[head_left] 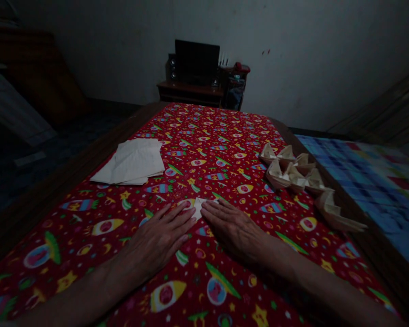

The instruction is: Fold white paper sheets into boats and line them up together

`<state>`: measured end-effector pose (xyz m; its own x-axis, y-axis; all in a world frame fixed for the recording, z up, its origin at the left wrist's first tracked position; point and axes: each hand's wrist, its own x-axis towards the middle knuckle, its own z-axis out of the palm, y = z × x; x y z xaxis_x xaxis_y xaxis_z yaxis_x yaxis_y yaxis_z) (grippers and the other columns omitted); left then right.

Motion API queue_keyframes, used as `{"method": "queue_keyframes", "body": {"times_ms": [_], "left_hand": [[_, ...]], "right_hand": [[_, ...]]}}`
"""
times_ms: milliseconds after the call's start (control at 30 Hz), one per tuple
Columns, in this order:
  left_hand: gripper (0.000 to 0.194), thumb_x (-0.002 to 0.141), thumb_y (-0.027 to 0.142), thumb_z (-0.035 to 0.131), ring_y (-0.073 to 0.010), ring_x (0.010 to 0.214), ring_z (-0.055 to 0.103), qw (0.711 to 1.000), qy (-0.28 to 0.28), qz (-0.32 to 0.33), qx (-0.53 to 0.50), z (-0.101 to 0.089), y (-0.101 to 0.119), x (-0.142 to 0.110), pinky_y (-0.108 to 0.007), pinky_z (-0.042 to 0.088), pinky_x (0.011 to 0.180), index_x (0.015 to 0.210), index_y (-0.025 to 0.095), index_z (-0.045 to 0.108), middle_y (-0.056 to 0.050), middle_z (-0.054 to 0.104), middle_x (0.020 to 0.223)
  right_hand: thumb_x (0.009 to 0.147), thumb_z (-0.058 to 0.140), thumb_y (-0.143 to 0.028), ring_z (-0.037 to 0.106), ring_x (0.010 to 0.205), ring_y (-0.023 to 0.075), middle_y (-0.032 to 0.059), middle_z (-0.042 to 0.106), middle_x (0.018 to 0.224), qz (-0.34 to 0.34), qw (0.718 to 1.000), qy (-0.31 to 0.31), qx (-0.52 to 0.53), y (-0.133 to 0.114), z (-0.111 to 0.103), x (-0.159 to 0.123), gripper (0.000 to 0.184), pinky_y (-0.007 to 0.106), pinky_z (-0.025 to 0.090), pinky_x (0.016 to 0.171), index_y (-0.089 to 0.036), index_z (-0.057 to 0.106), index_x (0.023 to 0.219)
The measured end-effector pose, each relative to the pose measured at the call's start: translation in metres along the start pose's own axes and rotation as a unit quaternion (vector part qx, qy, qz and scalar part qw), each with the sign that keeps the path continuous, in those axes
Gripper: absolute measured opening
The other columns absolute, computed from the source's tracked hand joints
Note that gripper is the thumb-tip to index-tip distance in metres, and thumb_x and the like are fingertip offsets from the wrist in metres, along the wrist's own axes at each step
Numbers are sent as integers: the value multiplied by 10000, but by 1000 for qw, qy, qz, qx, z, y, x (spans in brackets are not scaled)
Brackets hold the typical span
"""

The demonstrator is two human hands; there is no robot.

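Note:
A small folded piece of white paper (198, 208) lies flat on the red patterned cloth (204, 163), mostly covered by my fingers. My left hand (160, 236) presses on its left side, palm down with the fingers stretched out. From the right, my right hand (230, 227) lies over the paper's other side, its fingers straight and flat. Neither hand grips anything. Farther off to the left is a stack of flat paper sheets (132, 161). Several folded paper boats (293, 170) stand grouped at the right, one of them (337, 213) nearer to me.
Dark wooden edges (378, 245) border the cloth. Beyond the right edge lies a blue checked sheet (347, 172). Against the far wall, a black screen (197, 61) with speakers stands on a low cabinet (191, 91). Wooden furniture (30, 72) is at the far left.

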<state>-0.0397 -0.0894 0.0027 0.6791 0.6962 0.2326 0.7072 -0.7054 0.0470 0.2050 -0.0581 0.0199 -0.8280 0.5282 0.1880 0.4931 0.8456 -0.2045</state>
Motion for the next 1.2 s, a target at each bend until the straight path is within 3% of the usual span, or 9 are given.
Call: {"method": "queue_keyframes", "body": {"times_ms": [133, 200, 367, 500, 700, 833, 967, 1067, 1200], "left_hand": [[384, 928, 215, 400, -237, 1314, 360, 1000, 13, 2, -18, 0, -3, -8, -437, 366, 1042, 1304, 229, 476, -35, 467, 1387], [357, 927, 205, 403, -231, 1312, 362, 999, 23, 10, -48, 0, -6, -7, -416, 390, 1030, 1265, 215, 518, -43, 475, 1381], [262, 921, 190, 421, -189, 1092, 534, 984, 106, -26, -140, -3, -13, 14, -343, 460, 932, 1095, 160, 614, -83, 624, 1155], [255, 891, 276, 485, -220, 971, 513, 990, 63, -65, -109, -5, -11, 32, -387, 462, 846, 1102, 162, 572, -90, 584, 1031], [195, 812, 332, 564, -220, 866, 510, 990, 49, -98, -89, 6, -15, 50, -368, 458, 766, 892, 156, 536, -58, 538, 889], [187, 776, 272, 580, -191, 806, 570, 975, 36, -144, -164, 7, -19, 60, -308, 472, 701, 925, 165, 542, -42, 585, 866], [329, 765, 255, 588, -204, 828, 609, 965, 24, -185, -183, 6, -19, 65, -306, 488, 705, 1074, 152, 540, -59, 632, 902], [425, 764, 237, 594, -218, 920, 596, 973, 60, -159, -158, 11, -17, 64, -339, 486, 802, 1172, 145, 515, -88, 619, 999], [334, 800, 221, 546, -198, 886, 589, 970, 101, -127, -180, 15, -13, 63, -347, 498, 813, 1125, 145, 556, -68, 598, 912]], "right_hand": [[909, 354, -156, 376, 1301, 177, 128, 457, 1373, 12, 1000, 28, 1, 7, -2, -6, 454, 391, 318, 1089, -109, 380, 1359], [926, 361, -180, 447, 1247, 186, 129, 534, 1297, 32, 998, 53, -16, 8, 1, -4, 375, 373, 353, 1058, -109, 472, 1277], [921, 440, -208, 594, 1025, 214, 116, 657, 1058, 58, 992, 53, -94, 7, 9, 14, 183, 356, 443, 859, -138, 589, 1000], [894, 502, -218, 578, 968, 214, 100, 640, 1008, 53, 990, -7, -131, 7, 8, 21, 132, 362, 390, 840, -152, 549, 997], [918, 468, -216, 568, 886, 167, 55, 647, 900, 43, 994, 8, -104, 12, 1, 23, 114, 284, 393, 789, -161, 563, 887], [911, 462, -168, 566, 941, 179, 78, 653, 949, 32, 993, 28, -107, 14, 1, 22, 121, 292, 420, 818, -143, 571, 957], [911, 417, -143, 548, 1007, 217, 136, 630, 1064, 25, 986, 50, -160, 12, 6, 22, 257, 337, 437, 832, -94, 510, 1146], [911, 405, -152, 547, 997, 224, 134, 625, 1068, 44, 980, 57, -185, 9, 10, 26, 297, 337, 433, 815, -88, 483, 1191], [896, 444, -172, 570, 859, 204, 91, 645, 934, 70, 976, 56, -201, 7, 11, 31, 191, 308, 409, 706, -132, 560, 1042]]}}
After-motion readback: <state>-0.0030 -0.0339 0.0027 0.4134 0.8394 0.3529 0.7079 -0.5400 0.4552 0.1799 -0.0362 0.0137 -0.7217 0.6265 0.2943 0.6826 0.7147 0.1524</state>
